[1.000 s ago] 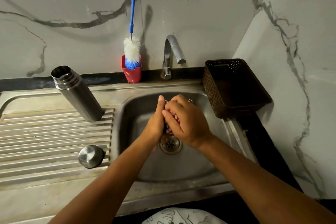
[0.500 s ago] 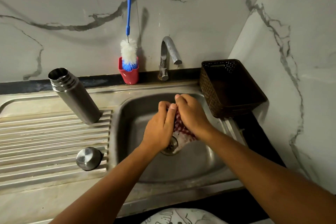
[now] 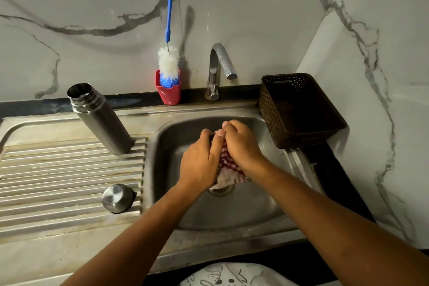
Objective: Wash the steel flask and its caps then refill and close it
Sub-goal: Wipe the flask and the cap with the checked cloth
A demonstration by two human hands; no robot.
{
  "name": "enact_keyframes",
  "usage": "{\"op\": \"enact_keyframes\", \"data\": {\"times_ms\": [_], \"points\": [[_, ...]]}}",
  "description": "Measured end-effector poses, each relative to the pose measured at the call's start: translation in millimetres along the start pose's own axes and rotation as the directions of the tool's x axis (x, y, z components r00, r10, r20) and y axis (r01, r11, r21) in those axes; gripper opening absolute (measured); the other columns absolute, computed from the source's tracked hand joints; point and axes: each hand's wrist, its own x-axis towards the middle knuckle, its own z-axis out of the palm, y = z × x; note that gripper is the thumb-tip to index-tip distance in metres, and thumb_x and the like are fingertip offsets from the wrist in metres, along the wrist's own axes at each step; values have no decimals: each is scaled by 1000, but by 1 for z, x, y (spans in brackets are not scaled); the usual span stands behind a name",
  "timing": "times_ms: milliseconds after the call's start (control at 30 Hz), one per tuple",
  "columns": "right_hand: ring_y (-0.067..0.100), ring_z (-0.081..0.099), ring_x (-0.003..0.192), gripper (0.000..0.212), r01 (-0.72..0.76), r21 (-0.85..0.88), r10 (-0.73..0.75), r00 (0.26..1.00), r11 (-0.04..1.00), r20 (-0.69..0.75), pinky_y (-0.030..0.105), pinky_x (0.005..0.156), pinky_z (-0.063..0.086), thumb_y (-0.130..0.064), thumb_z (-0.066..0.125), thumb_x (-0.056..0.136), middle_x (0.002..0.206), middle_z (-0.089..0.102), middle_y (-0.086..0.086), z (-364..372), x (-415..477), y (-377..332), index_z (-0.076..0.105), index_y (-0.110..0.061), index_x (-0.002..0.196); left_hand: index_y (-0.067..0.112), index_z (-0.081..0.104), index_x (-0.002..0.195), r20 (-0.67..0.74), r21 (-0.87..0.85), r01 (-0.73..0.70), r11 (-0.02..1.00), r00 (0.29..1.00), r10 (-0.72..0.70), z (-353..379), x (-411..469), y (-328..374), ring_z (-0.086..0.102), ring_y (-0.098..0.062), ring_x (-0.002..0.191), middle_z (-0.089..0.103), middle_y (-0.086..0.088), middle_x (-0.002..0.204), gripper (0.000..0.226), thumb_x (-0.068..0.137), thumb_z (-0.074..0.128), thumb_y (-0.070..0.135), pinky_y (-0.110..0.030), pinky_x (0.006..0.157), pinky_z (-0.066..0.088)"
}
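The steel flask (image 3: 102,118) stands open and uncapped on the ribbed drainboard (image 3: 58,169), left of the sink basin (image 3: 255,211). A round steel cap (image 3: 118,198) lies on the drainboard near the basin's left edge. Over the basin my left hand (image 3: 200,160) and my right hand (image 3: 241,144) press together around a red-and-white checked cloth (image 3: 228,169), which hangs down between them above the drain. A small dark thing shows at my left fingertips; I cannot tell what it is.
The steel tap (image 3: 219,69) rises behind the basin; no water stream is visible. A blue-handled bottle brush (image 3: 169,62) stands in a red cup (image 3: 168,91) against the marble wall. A dark perforated basket (image 3: 299,109) sits at the basin's right rim.
My hands have shifted slightly against each other, and more of the checked cloth now hangs out below them. The flask and cap have not moved.
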Motion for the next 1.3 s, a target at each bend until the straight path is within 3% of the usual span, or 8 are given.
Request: {"op": "enact_keyframes", "data": {"times_ms": [100, 233, 367, 500, 767, 1033, 1167, 1300], "points": [[25, 68, 95, 38, -175, 19, 171, 975, 984, 139, 40, 88, 52, -34, 41, 108, 97, 72, 8, -10, 5, -7, 69, -10, 99, 23, 51, 103, 42, 61, -61, 996, 997, 58, 3, 2, -8, 68, -21, 82, 67, 3, 86, 58, 97, 21, 72, -50, 77, 55], [18, 61, 75, 33, 478, -375, -547, 831, 794, -99, 36, 65, 47, -37, 38, 108, 85, 63, -1, 0, -13, 4, 58, -18, 91, 23, 69, 116, 146, -362, 291, 886, 956, -254, 5, 8, -1, 73, -19, 106, 75, -3, 114, 76, 98, 22, 79, -48, 98, 59], [21, 58, 79, 29, 738, -478, -810, 579, 475, 89, 34, 62, 47, -31, 47, 104, 95, 60, 5, -5, -11, 26, 65, -9, 99, 14, 59, 73, 379, -508, 559, 656, 828, -413, 3, 10, 1, 57, -1, 43, 62, 5, 55, 72, 106, 22, 67, -16, 43, 48], [13, 58, 77, 23, 576, -317, -637, 759, 754, -136, 30, 65, 48, -30, 45, 105, 89, 60, -3, 3, -12, 22, 60, -16, 93, 30, 72, 117, 186, -378, 317, 870, 946, -264, 8, 9, -8, 73, -14, 103, 77, 1, 108, 78, 91, 23, 85, -44, 99, 57], [18, 61, 75, 32, 68, -80, -59, 992, 994, 109, 49, 81, 52, -32, 48, 104, 74, 62, -1, -13, 13, 12, 60, -17, 78, 26, 52, 115, 205, -168, 6, 986, 978, 29, 3, 3, -20, 69, -18, 98, 71, 1, 102, 62, 92, 29, 79, -53, 92, 54], [21, 58, 76, 31, 762, -460, -830, 551, 455, 92, 37, 61, 47, -30, 46, 104, 92, 60, 5, -6, -17, 22, 65, -8, 93, 15, 67, 69, 344, -425, 459, 780, 879, -330, -3, 6, -4, 60, -14, 51, 62, -6, 57, 87, 98, 19, 81, -23, 49, 49], [12, 57, 72, 28, 581, -325, -645, 751, 747, -139, 33, 61, 49, -30, 43, 106, 84, 60, -3, 8, -21, 14, 59, -15, 90, 28, 76, 105, 69, -331, 214, 919, 977, -202, 5, 4, -14, 72, -25, 100, 76, -5, 97, 83, 87, 22, 89, -52, 95, 56], [12, 64, 82, 30, 190, -200, -199, 979, 961, -29, 32, 75, 52, -34, 41, 108, 85, 66, -3, 0, -6, -2, 61, -18, 92, 24, 58, 101, -83, 13, -116, 993, 990, 117, 1, 2, -10, 67, -18, 75, 68, 5, 80, 58, 99, 19, 67, -49, 74, 55]]}}
